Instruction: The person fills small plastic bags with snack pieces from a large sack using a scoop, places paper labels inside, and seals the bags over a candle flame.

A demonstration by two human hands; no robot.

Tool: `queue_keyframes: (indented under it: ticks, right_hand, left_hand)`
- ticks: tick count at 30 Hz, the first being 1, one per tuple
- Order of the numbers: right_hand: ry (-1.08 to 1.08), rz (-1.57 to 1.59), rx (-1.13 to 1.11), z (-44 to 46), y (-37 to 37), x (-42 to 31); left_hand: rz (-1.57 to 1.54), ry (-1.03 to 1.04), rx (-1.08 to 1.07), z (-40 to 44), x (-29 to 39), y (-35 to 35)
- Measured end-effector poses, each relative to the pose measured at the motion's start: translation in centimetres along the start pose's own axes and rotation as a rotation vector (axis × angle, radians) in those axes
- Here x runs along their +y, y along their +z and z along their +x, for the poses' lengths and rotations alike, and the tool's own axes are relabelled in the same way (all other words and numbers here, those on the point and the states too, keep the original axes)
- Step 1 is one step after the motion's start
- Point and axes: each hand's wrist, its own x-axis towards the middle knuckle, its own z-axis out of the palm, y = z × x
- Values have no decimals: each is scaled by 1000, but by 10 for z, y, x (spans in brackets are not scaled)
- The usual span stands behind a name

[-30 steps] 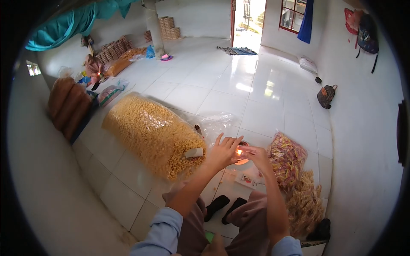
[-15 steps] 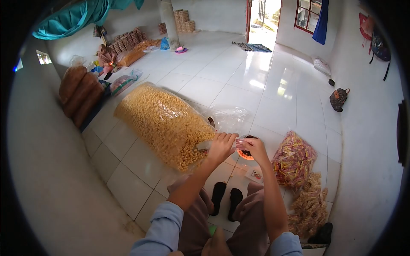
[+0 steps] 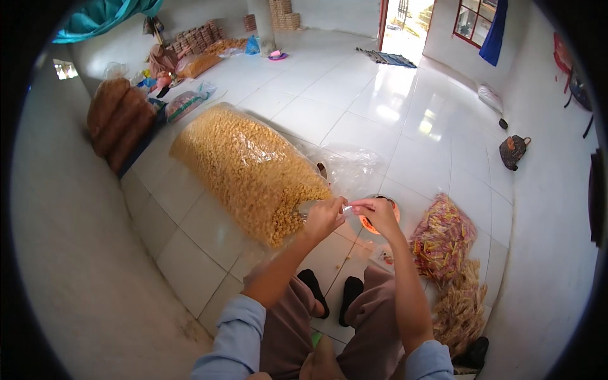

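My left hand (image 3: 324, 216) and my right hand (image 3: 379, 214) meet in front of me, fingers pinched on a small clear plastic packet (image 3: 347, 211) stretched between them. Much of the packet is hidden by my fingers. Left of my hands lies a big clear bag of yellow puffed snacks (image 3: 247, 171), its open end towards me. A pale scoop-like piece (image 3: 306, 207) shows at that mouth, partly behind my left hand. Under my right hand stands an orange bowl (image 3: 369, 226) with dark contents, partly covered by the hand.
On the right are a bag of small colourful packets (image 3: 443, 237) and a heap of filled clear packets (image 3: 460, 307). Crumpled clear plastic (image 3: 351, 166) lies beyond my hands. Brown sacks (image 3: 120, 123) stand at left, and another person (image 3: 163, 63) sits near the far wall.
The view has shifted slightly. My hands stay together on the packet; my right fingers now lie flatter across its end, and more of the orange bowl shows.
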Motion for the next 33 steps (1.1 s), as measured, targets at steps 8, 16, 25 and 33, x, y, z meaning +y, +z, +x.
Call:
queue_keyframes:
  ticks: [8, 16, 25, 33]
  right_hand:
    - [-22, -326, -82, 75, 38, 135]
    - [-77, -719, -110, 104, 117, 261]
    - [17, -632, -106, 115, 116, 268]
    - [127, -951, 263, 121, 106, 259]
  left_hand:
    - [-189, -658, 101, -63, -105, 0]
    - [-203, -1012, 5, -120, -159, 73]
    - [-155, -1079, 25, -113, -198, 112]
    - [-175, -1120, 64, -122, -201, 121]
